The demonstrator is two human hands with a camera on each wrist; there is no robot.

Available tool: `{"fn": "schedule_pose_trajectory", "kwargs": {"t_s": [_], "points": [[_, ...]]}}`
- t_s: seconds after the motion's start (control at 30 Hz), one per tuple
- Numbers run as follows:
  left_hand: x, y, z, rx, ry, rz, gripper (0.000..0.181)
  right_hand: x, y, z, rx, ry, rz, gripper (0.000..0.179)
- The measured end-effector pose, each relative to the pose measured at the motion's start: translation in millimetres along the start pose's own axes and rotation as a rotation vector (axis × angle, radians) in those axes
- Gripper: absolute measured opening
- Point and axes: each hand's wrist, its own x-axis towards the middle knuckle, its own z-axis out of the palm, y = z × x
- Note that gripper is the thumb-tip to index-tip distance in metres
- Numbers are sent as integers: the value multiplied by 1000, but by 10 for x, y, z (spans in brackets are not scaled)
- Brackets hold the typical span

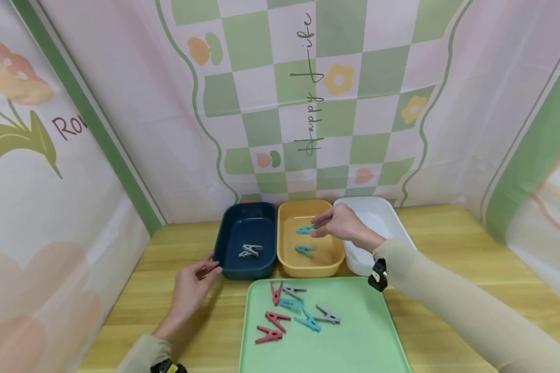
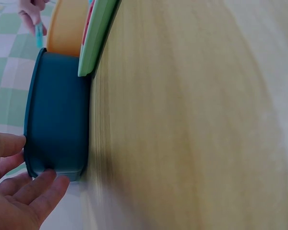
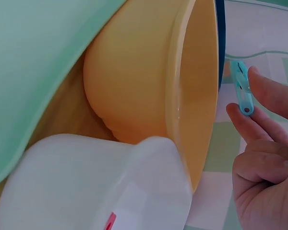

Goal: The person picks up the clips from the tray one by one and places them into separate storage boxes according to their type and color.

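Observation:
My right hand (image 1: 343,226) is over the yellow bin (image 1: 287,265), pinching a light blue clothespin (image 3: 242,88) between thumb and fingertips. Another light blue clothespin (image 1: 304,250) lies inside that bin. With thumb and fingers at its near left corner, my left hand (image 1: 192,285) holds the dark blue bin (image 2: 57,105). Grey clothespins (image 1: 250,250) lie in the dark blue bin. On the green tray (image 1: 340,352) are red clothespins (image 1: 268,334), grey clothespins (image 1: 327,314) and light blue clothespins (image 1: 308,321), grouped toward its far left part.
A white bin (image 1: 368,210) stands right of the yellow one, partly behind my right forearm; a red clothespin (image 3: 110,221) shows inside it. All three bins stand side by side on the wooden table (image 1: 441,248), against a printed cloth backdrop (image 1: 252,88). Cloth also hangs at both sides.

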Motion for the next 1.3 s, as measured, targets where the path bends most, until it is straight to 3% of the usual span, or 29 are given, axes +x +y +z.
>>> {"fn": "schedule_pose_trajectory", "kwargs": {"t_s": [1.1,1.3], "points": [[-8,-18,10,6,7,-15,14,207,55,117,-96,11,-12,33],[17,-6,17,0,13,2,12,206,65,93,-118,-19,-12,41]]}}
